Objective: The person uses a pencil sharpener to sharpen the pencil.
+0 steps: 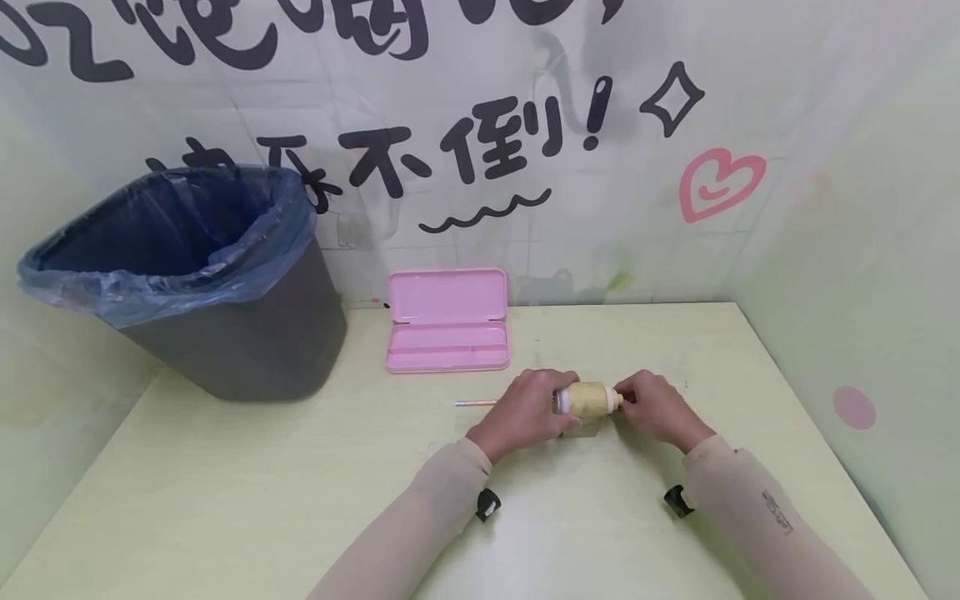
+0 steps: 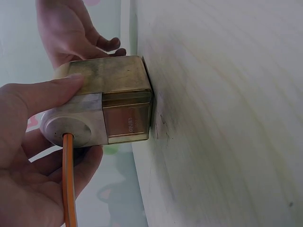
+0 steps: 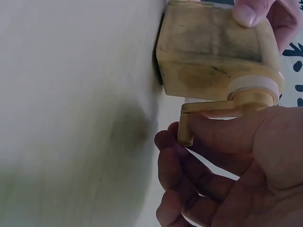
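Observation:
A yellowish crank pencil sharpener (image 1: 587,400) stands on the table, and my left hand (image 1: 528,408) grips its body, thumb on one side and fingers on the other. An orange striped pencil (image 2: 69,184) sticks out of the hole in its round front; in the head view the pencil's rear end (image 1: 474,403) points left. On the opposite side, my right hand (image 1: 660,408) pinches the knob of the crank handle (image 3: 185,130) between thumb and fingers. The shavings drawer (image 2: 127,122) is in place. The pencil's tip is hidden inside the sharpener.
Behind the hands, an open pink pencil case (image 1: 447,358) lies near the wall. A grey bin (image 1: 262,350) with a blue plastic liner (image 1: 281,242) stands at the back left. The wall (image 1: 600,250) bounds the table (image 1: 300,483) behind.

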Tool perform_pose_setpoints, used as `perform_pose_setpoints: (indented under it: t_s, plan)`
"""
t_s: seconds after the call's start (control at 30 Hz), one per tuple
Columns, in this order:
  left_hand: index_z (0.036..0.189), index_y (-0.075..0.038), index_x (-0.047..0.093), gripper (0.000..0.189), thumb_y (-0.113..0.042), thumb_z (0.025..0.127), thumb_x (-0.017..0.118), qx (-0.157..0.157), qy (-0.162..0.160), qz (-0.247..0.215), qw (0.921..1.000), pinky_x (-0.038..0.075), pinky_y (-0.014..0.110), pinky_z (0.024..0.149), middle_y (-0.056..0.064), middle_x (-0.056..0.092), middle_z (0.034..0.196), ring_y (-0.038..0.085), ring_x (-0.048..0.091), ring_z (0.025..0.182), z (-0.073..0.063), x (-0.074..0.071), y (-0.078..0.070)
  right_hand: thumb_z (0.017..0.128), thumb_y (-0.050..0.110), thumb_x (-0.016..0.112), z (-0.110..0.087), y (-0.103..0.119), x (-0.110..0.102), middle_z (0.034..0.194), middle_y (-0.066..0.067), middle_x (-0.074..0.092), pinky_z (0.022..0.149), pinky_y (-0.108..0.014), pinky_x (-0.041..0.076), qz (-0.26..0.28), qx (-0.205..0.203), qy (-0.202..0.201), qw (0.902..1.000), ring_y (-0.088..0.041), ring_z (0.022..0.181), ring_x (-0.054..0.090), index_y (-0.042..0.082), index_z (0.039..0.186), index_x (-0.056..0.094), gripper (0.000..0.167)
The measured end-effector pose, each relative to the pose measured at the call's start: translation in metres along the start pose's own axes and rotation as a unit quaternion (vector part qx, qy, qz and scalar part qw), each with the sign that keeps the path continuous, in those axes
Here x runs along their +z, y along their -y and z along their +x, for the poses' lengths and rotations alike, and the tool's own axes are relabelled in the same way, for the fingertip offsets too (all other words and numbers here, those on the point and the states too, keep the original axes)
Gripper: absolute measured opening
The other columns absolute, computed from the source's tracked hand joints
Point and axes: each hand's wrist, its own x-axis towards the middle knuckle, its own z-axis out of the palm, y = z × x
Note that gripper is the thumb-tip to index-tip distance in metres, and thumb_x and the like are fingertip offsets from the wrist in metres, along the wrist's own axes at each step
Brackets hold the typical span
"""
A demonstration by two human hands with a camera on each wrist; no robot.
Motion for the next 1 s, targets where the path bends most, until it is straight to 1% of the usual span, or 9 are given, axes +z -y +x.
perform_pose_setpoints:
  t_s: [0.1,0.3,0.43,0.5,0.63,0.7,0.77,0.9,1.0]
  plan:
    - [0.121,-0.007,0.068,0.047,-0.014,0.078,0.086,0.003,-0.001,0.002,1.0,0.047,0.016,0.063,0.004,0.07,0.105,0.01,0.058,0.078,0.0,-0.001,0.0,0.091,-0.003,0.062,-0.004,0.0,0.001,0.068,0.0,0.055,0.057,-0.03,0.037,-0.004,-0.005,0.005,1.0,-0.015,0.061,0.044,0.006,0.083,0.073,0.016]
    - [0.121,-0.007,0.068,0.046,-0.014,0.078,0.086,0.009,-0.001,0.004,1.0,0.047,0.016,0.063,0.004,0.07,0.105,0.009,0.058,0.078,0.0,0.0,0.0,0.092,0.001,0.064,-0.006,-0.001,0.002,0.068,0.001,0.056,0.056,-0.03,0.037,-0.003,-0.009,0.007,0.9999,-0.015,0.061,0.044,0.006,0.085,0.075,0.014]
    - [0.12,-0.007,0.069,0.046,-0.014,0.078,0.086,0.005,-0.001,0.002,1.0,0.047,0.016,0.063,0.003,0.07,0.102,0.01,0.058,0.077,-0.001,0.0,-0.001,0.092,0.0,0.064,-0.008,-0.001,0.002,0.073,-0.001,0.063,0.059,-0.031,0.042,-0.002,-0.019,0.007,0.9998,-0.015,0.065,0.049,0.006,0.087,0.075,0.013]
    - [0.12,-0.008,0.068,0.046,-0.014,0.078,0.086,0.003,0.0,0.002,1.0,0.047,0.016,0.062,0.003,0.07,0.103,0.009,0.057,0.077,-0.001,0.0,-0.001,0.093,0.002,0.063,-0.011,0.0,0.0,0.084,-0.006,0.069,0.063,-0.033,0.048,0.001,-0.03,0.01,0.9995,-0.018,0.072,0.058,0.002,0.099,0.075,0.014]
    - [0.122,-0.008,0.068,0.047,-0.015,0.079,0.085,0.001,0.005,0.003,1.0,0.047,0.017,0.064,0.004,0.07,0.105,0.009,0.058,0.078,0.0,-0.001,-0.001,0.092,0.007,0.063,-0.02,0.004,-0.007,0.123,-0.024,0.063,0.082,-0.047,0.053,0.027,-0.057,0.001,0.998,-0.036,0.107,0.062,-0.006,0.139,0.052,0.05]
    - [0.123,-0.008,0.068,0.048,-0.015,0.079,0.085,-0.001,0.004,0.004,1.0,0.047,0.017,0.065,0.004,0.07,0.106,0.009,0.058,0.079,0.0,-0.001,-0.002,0.091,0.008,0.064,-0.022,0.006,-0.009,0.14,-0.029,0.05,0.093,-0.055,0.048,0.064,-0.081,-0.006,0.9946,-0.044,0.124,0.051,-0.006,0.15,0.033,0.068]
    - [0.123,-0.008,0.068,0.048,-0.016,0.078,0.086,-0.001,0.0,0.008,1.0,0.047,0.018,0.066,0.003,0.07,0.107,0.009,0.058,0.08,-0.001,-0.003,-0.002,0.09,0.006,0.067,-0.021,0.008,-0.007,0.152,-0.029,0.036,0.103,-0.06,0.038,0.106,-0.115,-0.004,0.9877,-0.046,0.136,0.038,-0.004,0.154,0.024,0.078]
    - [0.122,-0.007,0.068,0.048,-0.016,0.078,0.086,0.0,0.0,0.015,0.9999,0.047,0.018,0.065,0.004,0.071,0.106,0.009,0.058,0.079,-0.001,-0.003,-0.002,0.09,0.009,0.073,-0.016,0.007,0.002,0.154,-0.028,0.033,0.11,-0.059,0.031,0.171,-0.147,0.016,0.9741,-0.043,0.141,0.034,-0.003,0.155,0.021,0.085]
    - [0.122,-0.007,0.068,0.048,-0.016,0.079,0.085,0.002,0.005,0.016,0.9999,0.046,0.018,0.065,0.004,0.07,0.105,0.009,0.057,0.078,0.0,-0.002,-0.001,0.089,0.016,0.076,-0.014,0.005,0.009,0.147,-0.025,0.045,0.104,-0.051,0.041,0.191,-0.138,0.015,0.9716,-0.039,0.131,0.048,-0.005,0.153,0.026,0.084]
